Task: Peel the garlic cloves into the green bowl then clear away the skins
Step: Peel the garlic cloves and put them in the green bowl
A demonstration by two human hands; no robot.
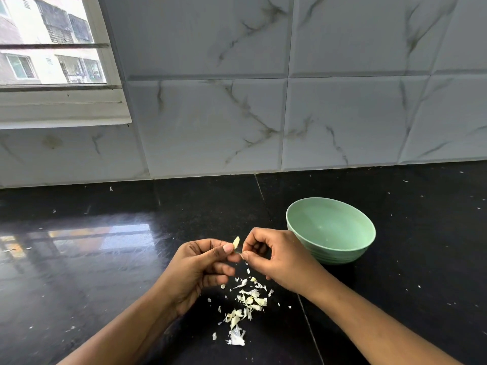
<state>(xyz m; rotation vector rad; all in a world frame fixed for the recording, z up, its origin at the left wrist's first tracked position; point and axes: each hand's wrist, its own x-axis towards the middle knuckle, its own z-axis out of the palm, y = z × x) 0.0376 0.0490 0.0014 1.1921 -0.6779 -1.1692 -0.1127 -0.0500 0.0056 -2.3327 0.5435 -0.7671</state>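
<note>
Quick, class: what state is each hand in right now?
Left hand: closed grip, pinching the garlic clove.
Right hand: closed grip, pinching the same clove's lower end.

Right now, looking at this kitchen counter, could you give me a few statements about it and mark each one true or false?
1. The left hand holds a garlic clove. True.
2. The green bowl lies upside down. False: it stands upright, open side up.
3. The skins lie in the bowl. False: they lie on the black counter beneath the hands.
4. The bowl stands to the right of both hands. True.
5. The right hand rests flat on the counter. False: it pinches the clove's lower end.
</note>
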